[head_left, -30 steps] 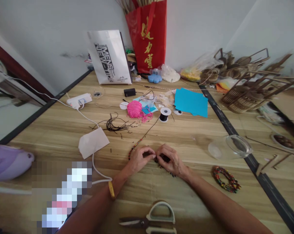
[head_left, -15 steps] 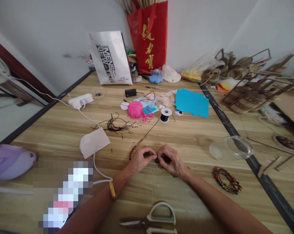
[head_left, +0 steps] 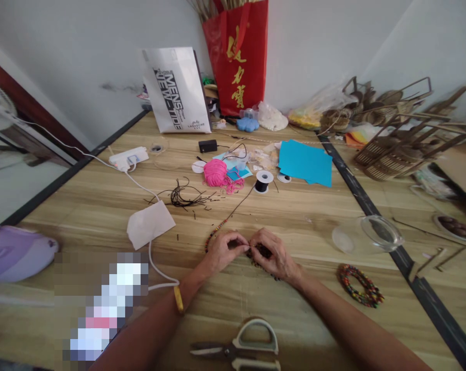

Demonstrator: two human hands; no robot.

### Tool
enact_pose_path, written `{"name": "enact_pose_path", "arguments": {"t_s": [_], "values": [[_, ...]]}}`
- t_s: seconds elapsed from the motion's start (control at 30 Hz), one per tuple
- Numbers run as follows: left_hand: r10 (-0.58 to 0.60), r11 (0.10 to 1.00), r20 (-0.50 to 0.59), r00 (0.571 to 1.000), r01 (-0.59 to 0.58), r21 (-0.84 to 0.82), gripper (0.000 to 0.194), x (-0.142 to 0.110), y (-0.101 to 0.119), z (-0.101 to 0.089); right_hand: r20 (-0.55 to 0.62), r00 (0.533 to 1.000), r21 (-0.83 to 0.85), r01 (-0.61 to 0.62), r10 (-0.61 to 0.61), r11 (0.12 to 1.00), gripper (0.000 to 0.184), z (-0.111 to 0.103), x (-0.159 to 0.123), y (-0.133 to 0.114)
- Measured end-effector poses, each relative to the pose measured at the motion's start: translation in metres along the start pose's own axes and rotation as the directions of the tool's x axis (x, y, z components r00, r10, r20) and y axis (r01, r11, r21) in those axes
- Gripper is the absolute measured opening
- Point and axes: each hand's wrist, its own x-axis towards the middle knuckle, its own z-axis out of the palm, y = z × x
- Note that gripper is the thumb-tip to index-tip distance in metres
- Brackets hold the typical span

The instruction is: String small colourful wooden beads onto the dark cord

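My left hand [head_left: 226, 252] and my right hand [head_left: 272, 252] meet tip to tip over the table, fingers closed in a pinch on a string of small beads [head_left: 214, 233]. The exact spot they pinch is too small to make out. Colourful beads run out past my left hand and lead to bare black cord, which reaches a white spool [head_left: 264, 181]. More dark beads lie under my right hand, partly hidden by its fingers. A coiled multicoloured bead strand [head_left: 360, 286] rests to the right of my right forearm. Scissors [head_left: 233, 351] with pale handles lie in front of me.
Loose black cord pieces [head_left: 184, 196], a pink yarn ball [head_left: 215, 172] and blue sheets [head_left: 305, 164] lie farther back. A clear plastic jar [head_left: 366, 235] is on its side at right. A white cable crosses a paper piece [head_left: 151, 224] beside my left arm. Woven baskets [head_left: 395, 149] stand at far right.
The view has shifted very slightly. Both hands keep the same pinch, and nothing on the table has visibly moved.
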Motion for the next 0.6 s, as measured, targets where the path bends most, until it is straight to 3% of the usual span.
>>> {"name": "enact_pose_path", "arguments": {"t_s": [0.6], "values": [[-0.013, 0.997, -0.017, 1.0, 0.012, -0.079, 0.012, 0.001, -0.0037, -0.0006, -0.018, 0.999, 0.026, -0.03, 0.03, 0.999, 0.005, 0.0021, -0.0043, 0.006]]}}
